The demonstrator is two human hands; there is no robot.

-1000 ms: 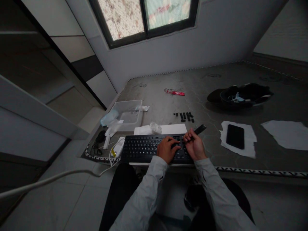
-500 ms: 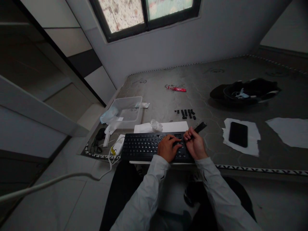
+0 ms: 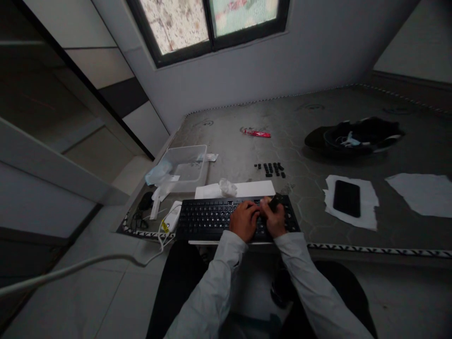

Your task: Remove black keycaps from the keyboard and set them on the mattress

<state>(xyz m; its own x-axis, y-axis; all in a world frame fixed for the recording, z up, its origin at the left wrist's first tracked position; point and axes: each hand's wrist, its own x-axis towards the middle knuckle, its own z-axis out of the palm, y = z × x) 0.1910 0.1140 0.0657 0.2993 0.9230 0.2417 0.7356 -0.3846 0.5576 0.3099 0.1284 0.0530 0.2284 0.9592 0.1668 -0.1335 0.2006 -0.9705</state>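
Observation:
A black keyboard (image 3: 203, 214) lies in front of me at the edge of the grey tabletop. My left hand (image 3: 243, 220) rests on its right half, fingers bent toward the keys and somewhat apart, with nothing visible in them. Closed around a slim black tool (image 3: 274, 202), my right hand (image 3: 274, 220) is over the keyboard's right end, its fingertips close to those of the left. What the tool's tip touches is hidden. Several loose black keycaps (image 3: 275, 168) sit in short rows behind the keyboard.
White paper (image 3: 259, 188) with a crumpled tissue (image 3: 228, 187) lies behind the keyboard. Left stand a clear plastic box (image 3: 187, 188) and a white power strip (image 3: 173, 217). A phone (image 3: 347, 198) on paper and a black cap (image 3: 353, 141) are right; a red packet (image 3: 257, 133) lies farther back.
My right hand has moved left onto the keyboard, beside my left hand, bringing the black tool with it. My left hand's fingers have drawn closer together. The view has shifted slightly.

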